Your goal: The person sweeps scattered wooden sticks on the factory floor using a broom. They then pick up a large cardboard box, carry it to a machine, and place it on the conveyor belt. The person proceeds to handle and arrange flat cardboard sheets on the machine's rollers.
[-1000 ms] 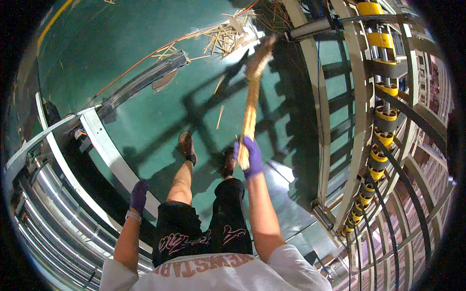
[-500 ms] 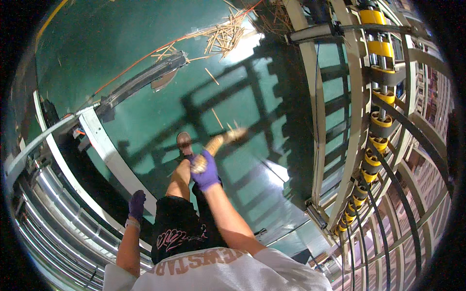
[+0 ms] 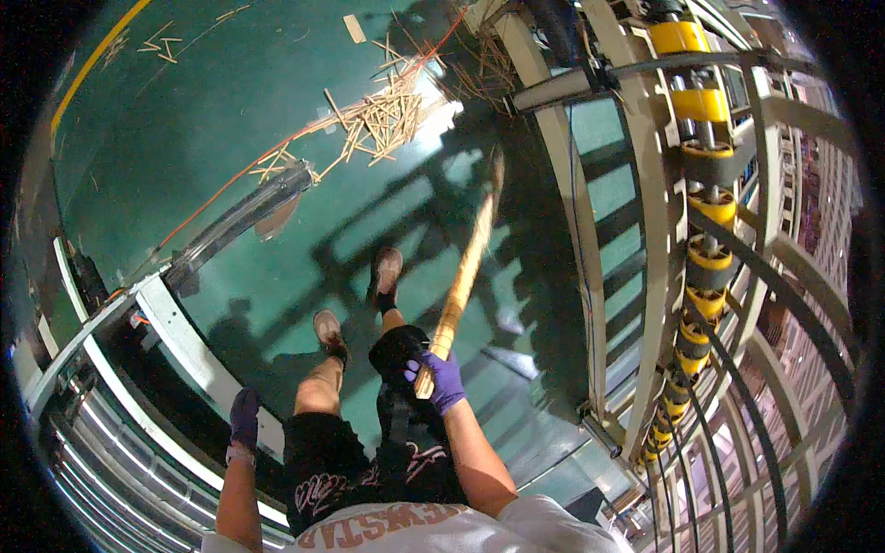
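My right hand (image 3: 441,382), in a purple glove, is closed round the near end of a long straw-coloured broom (image 3: 461,276) that looks like a bound bundle. Its shaft slants away up and to the right over the green floor, and the far tip is blurred by motion. At my left side hangs my left hand (image 3: 244,419), also gloved, beside a white machine beam (image 3: 198,346). It holds nothing that I can see; its fingers look loosely extended, though the glove is dark there.
A pile of thin wooden sticks (image 3: 383,124) lies on the floor ahead, along an orange cord (image 3: 217,198). A dark taped strip (image 3: 240,217) runs below it. On the right stands a metal frame with yellow rollers (image 3: 710,253); shiny metal rollers (image 3: 111,442) are at the left.
The broom has swung from low ahead of me to point up and right, and my right hand has moved rightward and nearer. My feet have stepped, and the view has shifted.
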Demonstrator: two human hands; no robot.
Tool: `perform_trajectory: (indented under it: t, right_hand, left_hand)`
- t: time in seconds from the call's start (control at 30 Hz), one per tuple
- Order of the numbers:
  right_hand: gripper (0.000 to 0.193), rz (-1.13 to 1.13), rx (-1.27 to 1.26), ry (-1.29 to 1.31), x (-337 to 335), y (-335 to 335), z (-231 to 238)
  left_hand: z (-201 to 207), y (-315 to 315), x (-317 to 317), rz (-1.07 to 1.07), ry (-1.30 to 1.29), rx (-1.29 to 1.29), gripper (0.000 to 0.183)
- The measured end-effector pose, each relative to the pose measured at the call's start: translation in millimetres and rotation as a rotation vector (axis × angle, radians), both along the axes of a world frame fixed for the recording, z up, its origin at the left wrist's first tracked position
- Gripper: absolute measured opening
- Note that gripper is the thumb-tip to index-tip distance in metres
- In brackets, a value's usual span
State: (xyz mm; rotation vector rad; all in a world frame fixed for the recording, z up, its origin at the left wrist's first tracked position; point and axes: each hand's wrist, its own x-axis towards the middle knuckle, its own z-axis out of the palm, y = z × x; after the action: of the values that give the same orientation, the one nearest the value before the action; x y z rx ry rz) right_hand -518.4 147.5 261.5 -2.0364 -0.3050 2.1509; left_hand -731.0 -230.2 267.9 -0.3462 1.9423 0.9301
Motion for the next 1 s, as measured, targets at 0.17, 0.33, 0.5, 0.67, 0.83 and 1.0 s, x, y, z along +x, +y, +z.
perform_trajectory:
  t: [0.17,0.33,0.5,0.67,0.83,1.0]
  right_hand:
    - [0.040,0.384,0.392,-0.406,44.0,56.1,-201.9]
    - [0.075,0.458,0.310,-0.797,-46.3,159.8,-361.1]
    - [0.090,0.609,0.494,-0.854,-143.7,221.5,-480.7]
    - [0.103,0.645,0.486,-0.668,-192.6,222.6,-526.2]
    - [0.099,0.661,0.763,-0.679,-199.4,168.9,-552.2]
    - [0.096,0.830,0.853,-0.515,-221.0,95.2,-458.8]
  left_hand:
    - [-52.0,8.6,-1.2,-0.133,0.204,0.047,0.032]
    - [-116.4,15.5,-2.2,0.091,0.003,-0.262,0.029]
    - [-228.2,-46.1,-1.1,0.240,0.027,0.036,0.032]
    - [-253.8,0.0,-43.7,0.104,-0.019,-0.058,0.032]
    - [-226.5,55.4,-93.0,0.129,-0.016,0.016,0.032]
    - [-223.7,-8.1,-75.0,0.211,-0.089,0.008,0.032]
